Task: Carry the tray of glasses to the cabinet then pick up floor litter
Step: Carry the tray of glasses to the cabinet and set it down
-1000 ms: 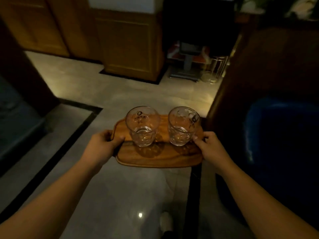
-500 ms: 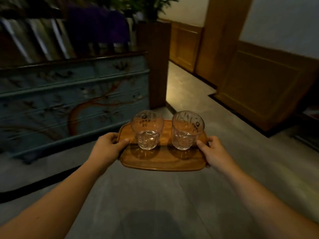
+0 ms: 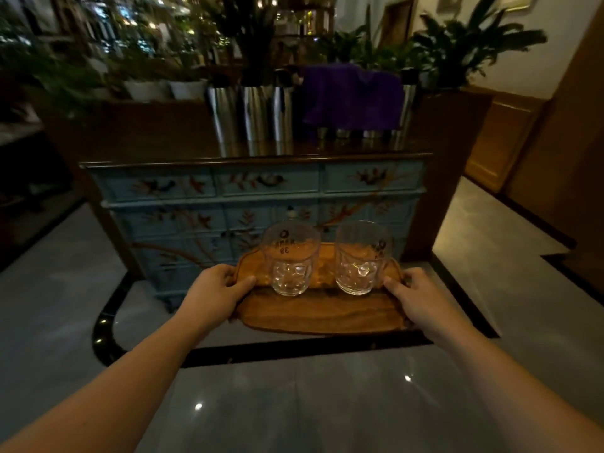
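Two hands grip wooden tray by short ends: left hand, right hand, thumbs on top. Two glasses upright on tray, side by side. Beyond, painted blue cabinet; steel flasks, purple cloth on top.

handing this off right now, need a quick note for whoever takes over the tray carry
Left hand: gripping the left end of the wooden tray, thumb on top.
Right hand: gripping the right end the same way.
Tray: held level in the air, in front of the blue painted cabinet and below its top.
Glasses: left glass and right glass stand upright side by side on the tray, apart.
Cabinet top: steel flasks and a purple cloth along the back; the front strip looks bare.
Done: tray brought up to the cabinet.
Left: set the tray down on it, then pick up floor litter; none is in view.
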